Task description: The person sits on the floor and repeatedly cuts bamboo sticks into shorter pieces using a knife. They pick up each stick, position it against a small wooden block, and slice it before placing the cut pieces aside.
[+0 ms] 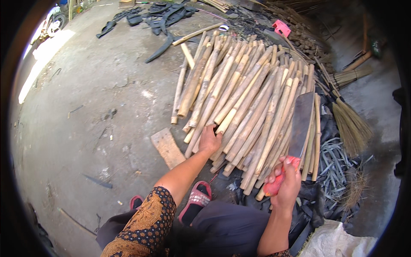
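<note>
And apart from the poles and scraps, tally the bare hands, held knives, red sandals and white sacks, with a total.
Bare hands: 2 (left hand, right hand)
Held knife: 1
Red sandals: 2
White sack: 1
Total: 6

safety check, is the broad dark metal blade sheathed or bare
Bare: the broad dark metal blade shows uncovered above its red handle.
</note>
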Demonstrator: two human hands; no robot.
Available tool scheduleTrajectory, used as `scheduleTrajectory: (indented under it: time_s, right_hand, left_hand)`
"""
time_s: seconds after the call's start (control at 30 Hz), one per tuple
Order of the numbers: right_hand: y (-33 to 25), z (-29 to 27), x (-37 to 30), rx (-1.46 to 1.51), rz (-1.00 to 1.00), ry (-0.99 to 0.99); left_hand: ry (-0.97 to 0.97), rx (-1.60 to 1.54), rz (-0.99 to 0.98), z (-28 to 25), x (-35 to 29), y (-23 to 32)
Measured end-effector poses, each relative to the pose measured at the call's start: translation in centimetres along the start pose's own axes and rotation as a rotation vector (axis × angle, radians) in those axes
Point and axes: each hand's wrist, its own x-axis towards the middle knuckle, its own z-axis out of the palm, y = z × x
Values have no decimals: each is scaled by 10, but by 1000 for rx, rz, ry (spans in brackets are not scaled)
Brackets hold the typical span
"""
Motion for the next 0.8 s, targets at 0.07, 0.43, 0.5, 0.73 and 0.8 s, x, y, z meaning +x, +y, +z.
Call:
scheduleTrajectory:
  time_s: [0.07,0.43,0.5,0.73,0.8]
  right_hand:
    - [3,-1,5,-47,23,20]
    - [8,-17,14,-20,170,-8]
    - [6,-23,13,21,211,-24]
    - [23,-34,22,305,335,-173]
    - [34,-29,27,323,359,-154]
  left_hand:
    - [82,13,68,7,15,19]
    - [-454,-41,15,-31,58,31]
    - [-831,-617,-118,-55,26,28]
    - [-459,-442,-175,-72,-57,72]
    - [-453,-373,-94,-68,-93,62]
